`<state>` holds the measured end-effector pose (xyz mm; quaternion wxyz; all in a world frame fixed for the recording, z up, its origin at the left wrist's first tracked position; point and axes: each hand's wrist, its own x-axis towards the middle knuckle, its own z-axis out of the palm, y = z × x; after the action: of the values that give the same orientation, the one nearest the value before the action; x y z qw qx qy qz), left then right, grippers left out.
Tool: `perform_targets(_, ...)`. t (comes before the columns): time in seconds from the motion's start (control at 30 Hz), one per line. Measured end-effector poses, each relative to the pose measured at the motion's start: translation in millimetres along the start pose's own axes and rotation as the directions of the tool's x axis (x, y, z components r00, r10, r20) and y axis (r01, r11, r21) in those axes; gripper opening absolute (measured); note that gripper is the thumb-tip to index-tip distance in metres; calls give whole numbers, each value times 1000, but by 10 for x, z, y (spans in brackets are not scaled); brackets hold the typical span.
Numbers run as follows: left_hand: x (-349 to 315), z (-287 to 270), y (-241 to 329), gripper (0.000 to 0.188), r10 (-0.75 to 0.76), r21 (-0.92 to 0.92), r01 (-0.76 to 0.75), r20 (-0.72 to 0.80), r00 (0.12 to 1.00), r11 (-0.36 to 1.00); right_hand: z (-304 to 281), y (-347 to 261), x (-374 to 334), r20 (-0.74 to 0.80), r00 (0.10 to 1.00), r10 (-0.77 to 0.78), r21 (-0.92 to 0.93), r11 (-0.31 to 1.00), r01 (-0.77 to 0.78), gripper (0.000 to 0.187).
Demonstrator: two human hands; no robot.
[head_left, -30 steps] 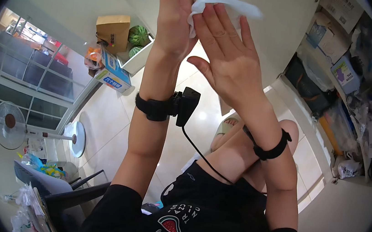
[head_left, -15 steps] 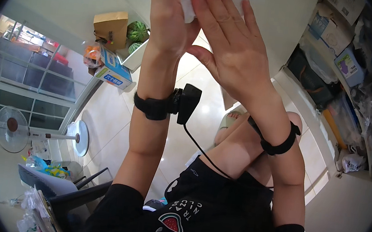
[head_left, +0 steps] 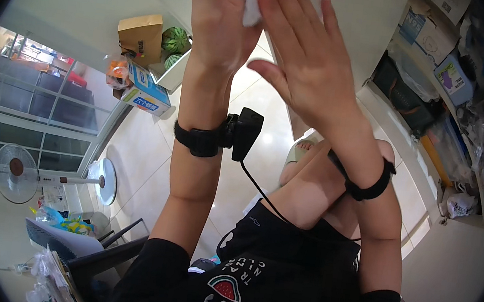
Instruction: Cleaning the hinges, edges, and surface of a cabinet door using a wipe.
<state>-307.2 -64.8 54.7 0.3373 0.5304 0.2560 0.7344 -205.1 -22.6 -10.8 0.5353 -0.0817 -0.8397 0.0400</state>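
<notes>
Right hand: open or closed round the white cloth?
Open: the right hand's fingers are extended, not curled round the cloth, and the thumb stands apart. Some fingertips run past the top edge.

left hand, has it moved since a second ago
Yes, slightly: the left hand has shifted leftward in the view, judged against the watermelons; the visible gap between them has narrowed.
</notes>
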Motion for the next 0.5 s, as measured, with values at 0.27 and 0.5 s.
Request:
perform_targets(0.27,38,38,14,72,-4,121,9,-36,999,993,107,4,-782,404,897,177,-84,984,-157,63)
perform_targets(0.5,29,-61,-120,73,34,147,-25,-62,997,989,-33,-25,-204,90,996,27,-12,1000,-26,63)
